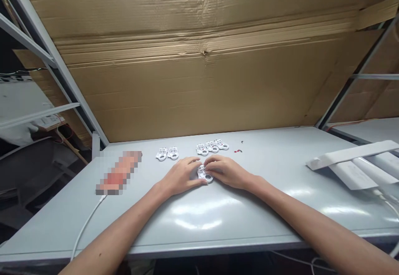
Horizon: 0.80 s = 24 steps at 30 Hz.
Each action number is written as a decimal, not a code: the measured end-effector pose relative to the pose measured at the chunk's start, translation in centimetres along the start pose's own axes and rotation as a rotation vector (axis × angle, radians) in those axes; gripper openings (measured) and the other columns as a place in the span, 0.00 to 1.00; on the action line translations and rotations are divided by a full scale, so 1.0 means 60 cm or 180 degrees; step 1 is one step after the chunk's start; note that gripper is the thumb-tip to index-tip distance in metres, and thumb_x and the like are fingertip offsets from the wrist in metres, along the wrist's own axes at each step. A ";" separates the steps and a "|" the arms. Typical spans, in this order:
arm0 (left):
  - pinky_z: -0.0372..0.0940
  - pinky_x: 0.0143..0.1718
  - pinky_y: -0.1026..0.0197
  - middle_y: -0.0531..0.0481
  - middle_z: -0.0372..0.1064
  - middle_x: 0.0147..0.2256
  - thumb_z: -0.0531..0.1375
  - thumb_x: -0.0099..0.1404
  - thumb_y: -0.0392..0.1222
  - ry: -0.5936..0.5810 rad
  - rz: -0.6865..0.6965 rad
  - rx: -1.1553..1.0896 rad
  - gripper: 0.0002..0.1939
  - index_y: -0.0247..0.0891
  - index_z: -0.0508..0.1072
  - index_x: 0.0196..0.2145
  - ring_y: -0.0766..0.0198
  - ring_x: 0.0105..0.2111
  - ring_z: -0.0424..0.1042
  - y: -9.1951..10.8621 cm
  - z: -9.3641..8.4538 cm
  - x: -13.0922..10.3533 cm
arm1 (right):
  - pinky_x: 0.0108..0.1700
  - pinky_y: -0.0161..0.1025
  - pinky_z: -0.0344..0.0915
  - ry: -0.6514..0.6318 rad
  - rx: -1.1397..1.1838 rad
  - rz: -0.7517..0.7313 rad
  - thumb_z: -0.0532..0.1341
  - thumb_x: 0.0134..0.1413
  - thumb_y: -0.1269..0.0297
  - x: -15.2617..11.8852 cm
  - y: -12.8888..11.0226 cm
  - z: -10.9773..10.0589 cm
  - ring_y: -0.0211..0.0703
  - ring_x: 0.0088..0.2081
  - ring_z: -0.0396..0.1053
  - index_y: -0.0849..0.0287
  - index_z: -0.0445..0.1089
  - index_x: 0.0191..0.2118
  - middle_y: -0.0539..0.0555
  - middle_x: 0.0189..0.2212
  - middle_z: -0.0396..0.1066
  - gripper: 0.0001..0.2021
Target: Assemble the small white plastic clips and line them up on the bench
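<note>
Between my two hands, a white plastic part (208, 178) with a round ring lies at the middle of the grey table. My left hand (182, 175) curves round its left side, thumb at the lower edge and fingers near the top. From the right, my right hand (226, 171) has its bent fingers on the part's upper right. Behind my hands, several similar parts rest in a row, one of them a white part (202, 149). Two more, including a white ringed part (161, 154), lie to the left. Small red and black pieces (239, 151) are at the right of the row.
A pixelated flat object (120, 173) with a white cable (89, 219) lies on the left of the table (264, 225). White long-shaped items (355, 169) stand at the right. A cardboard wall (202, 96) rises behind, with metal frame posts at both sides.
</note>
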<state>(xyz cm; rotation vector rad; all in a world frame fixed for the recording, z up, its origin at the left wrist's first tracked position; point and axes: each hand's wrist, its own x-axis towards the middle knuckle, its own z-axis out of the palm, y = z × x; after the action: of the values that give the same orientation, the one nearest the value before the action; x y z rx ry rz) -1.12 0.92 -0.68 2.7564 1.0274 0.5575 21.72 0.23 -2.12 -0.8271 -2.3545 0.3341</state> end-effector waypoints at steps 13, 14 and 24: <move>0.66 0.52 0.52 0.42 0.71 0.52 0.64 0.65 0.53 -0.0009 0.0004 -0.0118 0.22 0.40 0.73 0.52 0.50 0.52 0.70 -0.002 -0.001 -0.003 | 0.41 0.45 0.71 0.1268 0.1751 0.1228 0.60 0.59 0.58 0.007 -0.019 -0.051 0.45 0.34 0.73 0.54 0.72 0.44 0.53 0.34 0.76 0.10; 0.66 0.52 0.52 0.41 0.70 0.52 0.63 0.65 0.53 -0.0015 0.0000 -0.0110 0.22 0.40 0.73 0.52 0.50 0.52 0.70 -0.002 -0.001 -0.004 | 0.42 0.44 0.72 0.1418 0.2323 0.1551 0.62 0.57 0.58 0.008 -0.015 -0.058 0.43 0.35 0.73 0.54 0.71 0.46 0.53 0.35 0.76 0.12; 0.64 0.56 0.50 0.38 0.64 0.59 0.61 0.67 0.55 -0.0111 -0.0045 0.0085 0.21 0.40 0.73 0.52 0.48 0.56 0.67 0.000 -0.005 -0.005 | 0.55 0.41 0.72 0.1192 0.3943 0.2556 0.63 0.47 0.75 0.001 0.037 -0.055 0.46 0.50 0.73 0.55 0.71 0.40 0.56 0.41 0.75 0.13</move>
<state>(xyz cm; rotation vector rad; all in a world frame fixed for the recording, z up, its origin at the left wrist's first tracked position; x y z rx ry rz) -1.44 0.70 -0.47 2.7695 1.0532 0.4955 24.79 2.10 -0.42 -0.9647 -0.9845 1.5689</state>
